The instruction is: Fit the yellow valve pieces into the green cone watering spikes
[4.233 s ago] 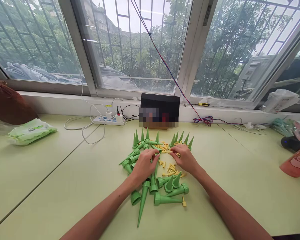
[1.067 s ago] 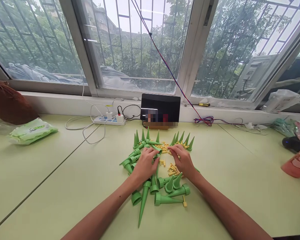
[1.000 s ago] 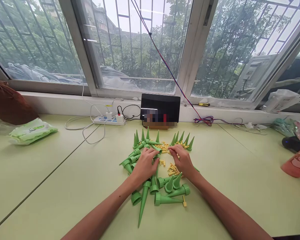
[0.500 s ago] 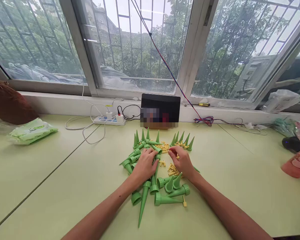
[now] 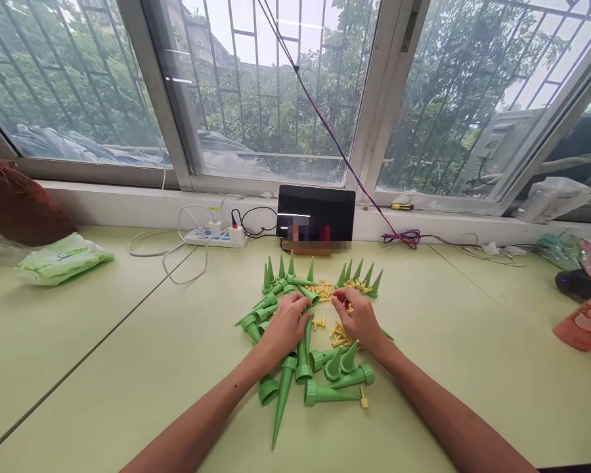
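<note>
My left hand (image 5: 290, 322) is closed over the pile, its fingers and thumb curled round a green plastic watering spike (image 5: 308, 336); the hand hides part of it. My right hand (image 5: 358, 320) is pinched, thumb against forefinger, above small yellow plastic valves (image 5: 341, 334); whatever lies between its fingertips is too small to make out. Around my left wrist lie several loose green spikes (image 5: 283, 401). Between the hands rests a yellow valve piece (image 5: 319, 322). More yellow valves (image 5: 322, 290) are heaped beyond. Closer to me, a yellow valve (image 5: 364, 398) touches a lying spike's (image 5: 332, 393) tip.
Upright green cones stand at back left (image 5: 291, 265) and back right (image 5: 358, 270). Behind them a dark tablet (image 5: 316, 210) leans at the windowsill. A power strip (image 5: 217, 237), a wipes pack (image 5: 64, 258) and a pink cup (image 5: 585, 318) are farther out on the table (image 5: 448, 368).
My left thumb and fingers have curled slightly, and the green spike's wide end near them has shifted mostly out of sight. The right hand stays almost still.
</note>
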Motion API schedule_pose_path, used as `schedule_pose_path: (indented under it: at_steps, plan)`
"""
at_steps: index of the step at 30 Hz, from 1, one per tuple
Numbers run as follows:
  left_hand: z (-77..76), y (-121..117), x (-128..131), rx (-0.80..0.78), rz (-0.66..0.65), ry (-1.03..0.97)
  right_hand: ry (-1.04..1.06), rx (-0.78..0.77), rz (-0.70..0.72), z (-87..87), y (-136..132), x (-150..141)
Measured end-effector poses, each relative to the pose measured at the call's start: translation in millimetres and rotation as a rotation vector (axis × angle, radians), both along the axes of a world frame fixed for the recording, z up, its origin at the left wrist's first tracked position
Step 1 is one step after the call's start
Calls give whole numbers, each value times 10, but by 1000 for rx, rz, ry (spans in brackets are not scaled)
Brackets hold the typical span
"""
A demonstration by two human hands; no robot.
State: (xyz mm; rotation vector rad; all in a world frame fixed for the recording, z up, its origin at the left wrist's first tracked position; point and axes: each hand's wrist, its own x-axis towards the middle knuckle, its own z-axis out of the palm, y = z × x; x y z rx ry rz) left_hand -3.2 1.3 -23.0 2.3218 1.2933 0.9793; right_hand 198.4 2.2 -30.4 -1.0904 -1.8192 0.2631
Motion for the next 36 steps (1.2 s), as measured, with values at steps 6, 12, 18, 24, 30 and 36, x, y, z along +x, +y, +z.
schedule_pose_path:
  at_steps: [6, 12, 18, 24, 30, 36]
  plan:
    - [67, -16, 23, 31, -12, -40, 25, 10, -1, -5, 6, -3]
    - [94, -12, 28, 99, 8, -96, 37, 27, 14, -3, 6, -2]
    - [62, 0, 27, 119, 27, -123, 24, 25, 44, 10, -20, -12]
    - [74, -5, 35, 143, 38, -155, 10, 1, 61, 2, -23, -25]
    - [82, -17, 41, 144, 20, -169, 3, 1, 65, -10, -20, -23]
    - [90, -50, 51, 136, -3, -170, -22, 21, 112, 32, -54, -42]
